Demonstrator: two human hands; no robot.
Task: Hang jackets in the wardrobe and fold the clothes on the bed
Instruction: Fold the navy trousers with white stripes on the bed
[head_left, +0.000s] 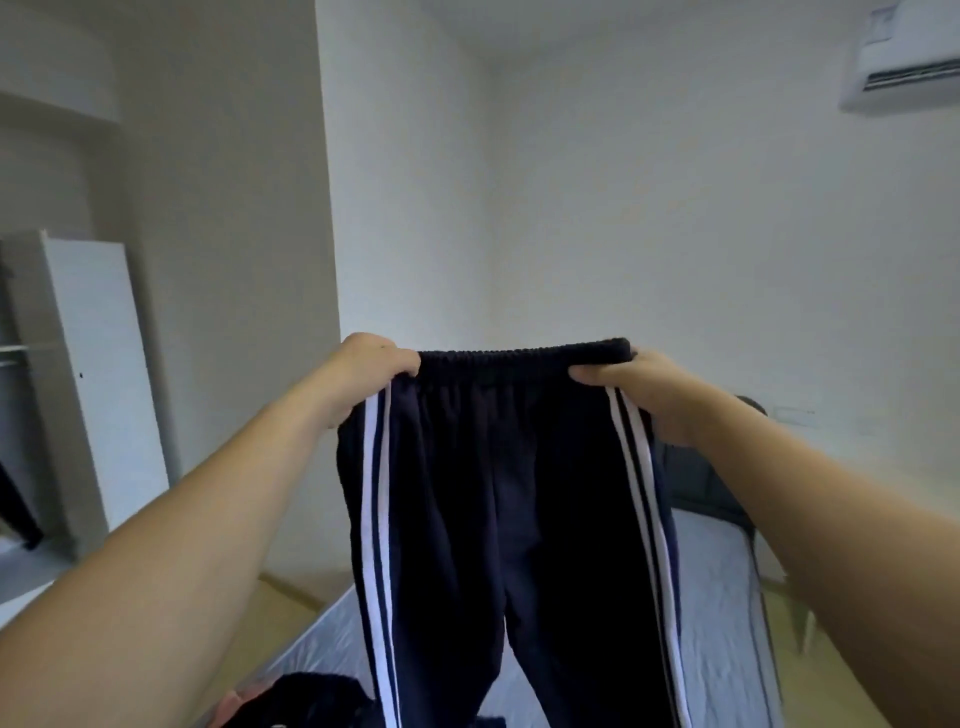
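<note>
Holding up a pair of navy track pants (498, 493) by the elastic waistband, both arms stretched out in front. Left hand (371, 371) has its fingers curled round the left corner of the waistband, right hand (636, 387) pinches the right corner with the thumb lying across the front. White stripes run down each side and the legs hang over the bed (722, 597), which has a light grey sheet. Some dark clothes (311, 699) sit bunched at the near edge. Open wardrobe (78, 384) is off to the far left, air conditioner (904, 62) is top right on the wall.
</note>
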